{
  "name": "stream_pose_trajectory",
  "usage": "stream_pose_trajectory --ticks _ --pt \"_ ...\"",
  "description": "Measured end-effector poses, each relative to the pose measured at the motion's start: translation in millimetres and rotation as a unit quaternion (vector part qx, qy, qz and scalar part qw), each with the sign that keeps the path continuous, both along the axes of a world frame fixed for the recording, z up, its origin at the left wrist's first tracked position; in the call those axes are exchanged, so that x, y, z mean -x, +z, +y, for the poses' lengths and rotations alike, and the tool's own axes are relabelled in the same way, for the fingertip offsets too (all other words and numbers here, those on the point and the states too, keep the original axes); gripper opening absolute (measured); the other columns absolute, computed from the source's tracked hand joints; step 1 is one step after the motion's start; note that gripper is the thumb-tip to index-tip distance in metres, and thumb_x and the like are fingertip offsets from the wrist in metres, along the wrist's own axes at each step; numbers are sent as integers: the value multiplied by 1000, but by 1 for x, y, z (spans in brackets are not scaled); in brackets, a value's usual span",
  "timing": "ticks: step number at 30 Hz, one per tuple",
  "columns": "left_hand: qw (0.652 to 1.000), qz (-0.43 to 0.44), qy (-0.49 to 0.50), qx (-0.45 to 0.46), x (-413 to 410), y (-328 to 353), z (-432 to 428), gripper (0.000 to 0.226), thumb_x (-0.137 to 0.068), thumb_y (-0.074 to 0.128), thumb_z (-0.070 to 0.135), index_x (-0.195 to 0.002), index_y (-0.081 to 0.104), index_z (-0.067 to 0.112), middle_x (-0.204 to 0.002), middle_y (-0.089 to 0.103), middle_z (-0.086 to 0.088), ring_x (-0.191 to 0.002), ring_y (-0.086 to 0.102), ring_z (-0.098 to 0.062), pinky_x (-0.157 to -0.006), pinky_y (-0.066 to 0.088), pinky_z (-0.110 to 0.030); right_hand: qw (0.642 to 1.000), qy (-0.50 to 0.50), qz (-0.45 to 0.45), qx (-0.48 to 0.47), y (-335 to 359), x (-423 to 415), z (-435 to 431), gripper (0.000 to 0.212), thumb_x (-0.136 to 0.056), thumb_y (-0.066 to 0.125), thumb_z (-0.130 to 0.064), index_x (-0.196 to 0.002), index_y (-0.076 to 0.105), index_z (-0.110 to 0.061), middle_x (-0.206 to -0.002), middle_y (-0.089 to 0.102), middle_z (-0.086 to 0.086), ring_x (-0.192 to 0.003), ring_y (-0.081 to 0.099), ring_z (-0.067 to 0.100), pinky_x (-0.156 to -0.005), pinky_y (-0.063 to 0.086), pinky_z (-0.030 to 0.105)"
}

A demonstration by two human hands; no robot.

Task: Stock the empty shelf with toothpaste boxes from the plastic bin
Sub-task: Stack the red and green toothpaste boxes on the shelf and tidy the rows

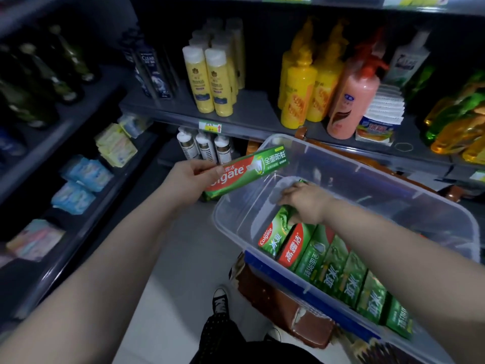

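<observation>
Cardboard toothpaste box (246,170), translucent plastic bin (380,179)

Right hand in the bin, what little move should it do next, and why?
Probably lift the leftmost box straight up out of the plastic bin. The right hand has a grip on its far end, and the left hand is busy holding a Colgate box.

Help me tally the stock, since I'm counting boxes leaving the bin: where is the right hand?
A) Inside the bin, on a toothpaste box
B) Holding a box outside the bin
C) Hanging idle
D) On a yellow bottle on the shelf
A: the right hand reaches into the bin, fingers curled round the end of a toothpaste box; the left hand holds a second box outside it.
</observation>
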State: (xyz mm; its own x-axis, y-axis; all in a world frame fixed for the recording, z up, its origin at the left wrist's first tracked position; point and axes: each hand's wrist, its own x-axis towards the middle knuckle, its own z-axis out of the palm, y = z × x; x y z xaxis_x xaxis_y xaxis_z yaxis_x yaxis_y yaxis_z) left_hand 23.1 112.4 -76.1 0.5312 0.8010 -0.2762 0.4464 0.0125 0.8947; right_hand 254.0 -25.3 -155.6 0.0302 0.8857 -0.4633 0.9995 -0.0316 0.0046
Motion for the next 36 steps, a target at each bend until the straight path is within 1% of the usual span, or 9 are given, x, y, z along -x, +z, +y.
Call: stream_pose_trajectory --ticks 3,10,13,16,21,25,28,33,36 --pt "999 -23 31 3 5 -2 -3 26 -87 67 25 -108 67 11 -87 68 1 -72 63 -9 -69 53 -26 999 -27 21 -24 -5 -6 -2 70 -86 62 -48 -145 34 -24 -150 34 5 -136 29 29 -110 30 36" --pt "998 -37 53 -10 14 2 -8 6 -88 65 23 -94 65 20 -82 67 4 -57 60 4 -53 50 -14 998 -19 44 42 -2 -6 3 77 -86 66 -27 -150 22 -26 -159 13 8 -146 8 27 -116 13 32" --pt "997 -39 67 -14 19 6 -12 14 -88 65 24 -99 65 17 -84 67 3 -66 62 -4 -55 50 -15 1000 9 -2 5 -5 0 6 68 -86 58 -14 -146 31 -29 -155 27 4 -143 18 26 -115 18 34" --pt "995 -41 84 -19 28 14 -13 21 -88 65 24 -107 64 14 -88 66 1 -68 60 -6 -56 50 -15 998 11 -10 -67 -2 2 5 61 -81 65 -22 -137 43 -30 -144 43 -1 -136 33 23 -113 18 37" --pt "987 -75 126 -60 52 36 -2 15 -92 59 24 -104 63 16 -84 63 4 -61 59 4 -56 48 -11 970 -70 129 -191 50 -15 3 54 -72 78 -32 -122 59 -22 -114 60 1 -107 56 25 -91 42 35" --pt "970 -143 195 -17 79 52 10 13 -94 56 27 -91 64 17 -88 64 -1 -78 58 -13 -81 50 -32 937 -144 279 -150 101 -14 13 58 -79 73 -39 -129 56 -16 -120 62 -1 -108 58 15 -96 45 33" --pt "952 -183 244 12 101 59 23 15 -93 58 27 -87 64 15 -92 65 -8 -84 59 -20 -88 49 -42 903 -160 375 -136 132 9 26 44 -84 68 -31 -125 59 -16 -113 68 6 -95 62 13 -91 47 33" --pt "944 -184 275 -8 156 65 50 20 -91 60 29 -94 68 11 -102 66 -16 -86 59 -23 -83 50 -40 884 -141 430 -123 162 66 73 45 -78 66 -37 -117 61 -16 -103 70 10 -81 62 11 -70 48 23" --pt "936 -187 298 -25 200 73 68 17 -92 59 25 -98 68 12 -89 69 -6 -76 61 -16 -68 52 -29 885 -119 424 -155 176 111 116 61 -66 70 -57 -114 63 -20 -103 69 14 -85 63 15 -79 50 37"
